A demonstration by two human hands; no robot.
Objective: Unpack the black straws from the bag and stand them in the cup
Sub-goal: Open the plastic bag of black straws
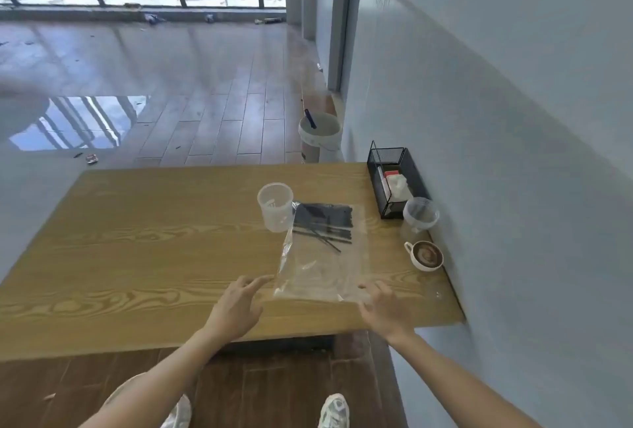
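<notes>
Black straws (323, 222) were left inside the bag (318, 256), just right of the cup (275, 206). Left hand (236, 307) and right hand (387, 307) were held at the bag's near edge, each grip spread, nothing held.

One head-worn camera looks forward and down onto the table (137, 256) from close above.

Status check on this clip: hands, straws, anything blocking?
Left hand and right hand open at the near end of the bag. Black straws bagged; cup empty. Nothing blocking.
</notes>
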